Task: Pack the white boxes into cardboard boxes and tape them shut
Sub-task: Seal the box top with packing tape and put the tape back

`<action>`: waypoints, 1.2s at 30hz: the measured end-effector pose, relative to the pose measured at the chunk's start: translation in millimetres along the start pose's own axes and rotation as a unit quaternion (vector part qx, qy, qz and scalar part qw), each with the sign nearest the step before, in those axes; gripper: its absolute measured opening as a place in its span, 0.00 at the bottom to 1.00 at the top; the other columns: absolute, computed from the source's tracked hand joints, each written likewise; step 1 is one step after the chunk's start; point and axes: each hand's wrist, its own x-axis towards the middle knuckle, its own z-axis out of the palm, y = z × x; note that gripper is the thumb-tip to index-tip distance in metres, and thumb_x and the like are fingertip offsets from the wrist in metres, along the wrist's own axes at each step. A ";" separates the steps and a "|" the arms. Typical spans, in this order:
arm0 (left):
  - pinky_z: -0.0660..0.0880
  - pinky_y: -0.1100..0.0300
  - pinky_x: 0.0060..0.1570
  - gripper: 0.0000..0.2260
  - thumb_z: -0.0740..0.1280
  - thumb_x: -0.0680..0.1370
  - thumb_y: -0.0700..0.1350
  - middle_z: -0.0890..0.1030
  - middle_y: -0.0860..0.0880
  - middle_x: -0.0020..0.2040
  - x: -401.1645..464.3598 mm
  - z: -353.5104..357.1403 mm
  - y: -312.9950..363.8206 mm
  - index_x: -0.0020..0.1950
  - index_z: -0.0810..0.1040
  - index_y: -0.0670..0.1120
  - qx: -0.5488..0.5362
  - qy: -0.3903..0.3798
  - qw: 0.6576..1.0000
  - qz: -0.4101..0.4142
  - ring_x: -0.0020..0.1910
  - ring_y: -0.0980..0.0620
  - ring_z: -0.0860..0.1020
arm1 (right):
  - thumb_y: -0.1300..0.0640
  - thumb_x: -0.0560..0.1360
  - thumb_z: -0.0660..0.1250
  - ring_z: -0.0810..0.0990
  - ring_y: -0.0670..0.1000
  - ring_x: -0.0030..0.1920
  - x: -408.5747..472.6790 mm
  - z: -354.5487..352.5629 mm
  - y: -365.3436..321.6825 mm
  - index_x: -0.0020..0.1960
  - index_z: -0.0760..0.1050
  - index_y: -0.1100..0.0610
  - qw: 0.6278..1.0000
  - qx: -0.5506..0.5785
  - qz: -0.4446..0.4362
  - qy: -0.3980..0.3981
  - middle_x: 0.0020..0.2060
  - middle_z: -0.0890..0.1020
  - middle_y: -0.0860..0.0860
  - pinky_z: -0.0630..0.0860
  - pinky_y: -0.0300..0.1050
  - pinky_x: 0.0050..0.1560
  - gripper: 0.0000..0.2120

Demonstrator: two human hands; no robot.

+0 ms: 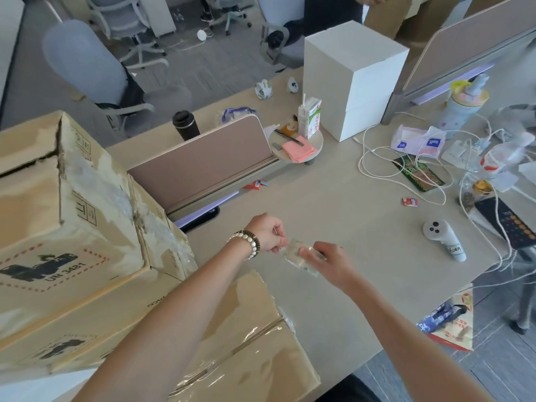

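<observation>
Left hand: my left hand (268,235), with bead bracelets at the wrist, pinches one end of a clear strip of tape (301,255) between curled fingers.
Right hand: my right hand (327,261) grips the other end of the tape, thumb on top; whether a roll sits inside it I cannot tell.
Tape: it hangs between both hands, above the surface (348,204).
Sealed carton: a cardboard box (246,343) lies under my forearms at the near edge, flaps closed with glossy tape along the seam.
Stacked cartons: a worn cardboard box marked UN 3481 (66,227) stands to my left.
White boxes: two white boxes (353,79) stand stacked at the far side, well apart from my hands, just beside a drink carton (310,117).
Right side: white cables (406,169) lie across the surface.
</observation>
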 end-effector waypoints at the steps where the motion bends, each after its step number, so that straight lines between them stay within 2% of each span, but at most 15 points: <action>1: 0.76 0.66 0.34 0.07 0.75 0.75 0.42 0.85 0.47 0.36 0.1 -2.4 -0.9 0.39 0.78 0.46 0.006 0.007 1.000 -0.002 0.31 0.54 0.83 | 0.42 0.77 0.69 0.60 0.48 0.30 1.8 3.2 -2.2 0.32 0.58 0.53 1.000 -0.009 -0.002 0.003 0.28 0.61 0.46 0.57 0.43 0.30 0.26; 3: 0.76 0.68 0.34 0.07 0.75 0.75 0.41 0.84 0.49 0.35 0.9 -9.2 -2.6 0.39 0.78 0.47 0.014 0.012 1.000 -0.004 0.34 0.52 0.84 | 0.41 0.77 0.68 0.61 0.48 0.30 6.2 7.7 -6.3 0.32 0.58 0.54 1.000 -0.024 -0.010 0.006 0.27 0.62 0.46 0.59 0.44 0.31 0.26; 6: 0.73 0.71 0.33 0.06 0.75 0.74 0.42 0.83 0.50 0.35 3.7 -24.7 -2.0 0.41 0.80 0.45 0.039 0.023 0.999 -0.002 0.34 0.55 0.82 | 0.42 0.77 0.68 0.63 0.49 0.30 19.9 10.7 -11.2 0.32 0.60 0.54 0.999 -0.041 -0.025 0.000 0.27 0.63 0.47 0.61 0.45 0.32 0.25; 9: 0.77 0.65 0.39 0.04 0.75 0.74 0.41 0.85 0.47 0.39 11.3 -40.3 2.7 0.44 0.81 0.42 0.058 0.042 0.997 -0.012 0.35 0.54 0.81 | 0.42 0.77 0.67 0.64 0.50 0.31 41.1 10.7 -21.5 0.33 0.61 0.55 0.999 -0.033 -0.016 0.000 0.27 0.64 0.48 0.60 0.45 0.32 0.24; 10: 0.77 0.63 0.41 0.03 0.73 0.74 0.40 0.85 0.47 0.38 14.2 -46.1 4.6 0.43 0.81 0.43 0.064 0.046 0.997 -0.015 0.35 0.55 0.81 | 0.42 0.77 0.67 0.63 0.50 0.31 48.1 10.3 -26.8 0.33 0.60 0.54 1.000 -0.021 -0.014 0.004 0.27 0.64 0.48 0.59 0.43 0.30 0.25; 13: 0.74 0.63 0.42 0.10 0.70 0.73 0.36 0.81 0.54 0.32 29.5 -67.0 9.1 0.36 0.78 0.50 0.068 0.073 0.995 -0.028 0.35 0.55 0.79 | 0.44 0.78 0.67 0.60 0.47 0.29 70.3 10.6 -39.9 0.32 0.59 0.54 0.999 0.031 -0.011 0.011 0.27 0.62 0.46 0.58 0.40 0.28 0.25; 14: 0.73 0.64 0.42 0.10 0.71 0.73 0.36 0.80 0.56 0.32 34.8 -74.8 11.4 0.36 0.79 0.50 0.068 0.085 0.994 -0.030 0.36 0.56 0.79 | 0.44 0.78 0.67 0.60 0.46 0.28 79.0 11.5 -42.4 0.32 0.59 0.54 0.999 0.047 -0.010 0.007 0.26 0.62 0.45 0.58 0.39 0.28 0.24; 18: 0.70 0.68 0.39 0.03 0.73 0.73 0.40 0.79 0.57 0.36 53.8 -105.1 19.4 0.43 0.86 0.47 0.086 0.124 0.988 -0.035 0.39 0.58 0.77 | 0.46 0.78 0.68 0.59 0.46 0.29 114.8 16.1 -54.1 0.33 0.59 0.54 0.995 0.101 -0.014 -0.013 0.25 0.61 0.44 0.55 0.39 0.28 0.24; 21: 0.72 0.67 0.47 0.03 0.74 0.73 0.39 0.81 0.54 0.39 66.9 -123.8 19.7 0.44 0.87 0.47 0.085 0.154 0.983 -0.053 0.44 0.55 0.80 | 0.45 0.78 0.68 0.59 0.46 0.29 138.7 15.5 -68.2 0.33 0.61 0.55 0.992 0.119 -0.025 -0.013 0.26 0.62 0.45 0.57 0.39 0.27 0.24; 25: 0.76 0.61 0.49 0.10 0.77 0.71 0.41 0.81 0.54 0.36 79.5 -145.9 18.2 0.50 0.81 0.47 0.044 0.206 0.974 -0.086 0.43 0.52 0.81 | 0.43 0.77 0.69 0.60 0.47 0.30 165.8 16.8 -82.7 0.34 0.61 0.56 0.990 0.136 -0.029 -0.015 0.27 0.62 0.46 0.56 0.40 0.29 0.24; 30: 0.80 0.54 0.49 0.08 0.76 0.71 0.44 0.81 0.55 0.33 89.8 -160.4 13.3 0.37 0.78 0.50 0.045 0.249 0.964 -0.079 0.37 0.54 0.81 | 0.42 0.76 0.69 0.60 0.46 0.29 188.8 15.2 -98.4 0.34 0.60 0.58 0.990 0.140 -0.032 -0.009 0.25 0.62 0.45 0.57 0.39 0.29 0.26; 33: 0.77 0.53 0.49 0.08 0.75 0.73 0.46 0.79 0.55 0.39 93.0 -166.4 12.9 0.36 0.78 0.51 0.058 0.286 0.954 -0.066 0.40 0.54 0.76 | 0.42 0.76 0.69 0.61 0.46 0.29 199.4 14.3 -109.2 0.32 0.59 0.54 0.989 0.140 -0.048 -0.005 0.26 0.63 0.45 0.58 0.40 0.29 0.26; 36: 0.72 0.56 0.48 0.07 0.76 0.73 0.48 0.73 0.54 0.47 96.7 -172.8 11.6 0.39 0.81 0.50 0.089 0.324 0.940 -0.060 0.45 0.54 0.73 | 0.42 0.76 0.69 0.61 0.46 0.28 209.1 14.9 -117.8 0.31 0.60 0.54 0.989 0.141 -0.048 -0.007 0.23 0.64 0.44 0.58 0.40 0.29 0.25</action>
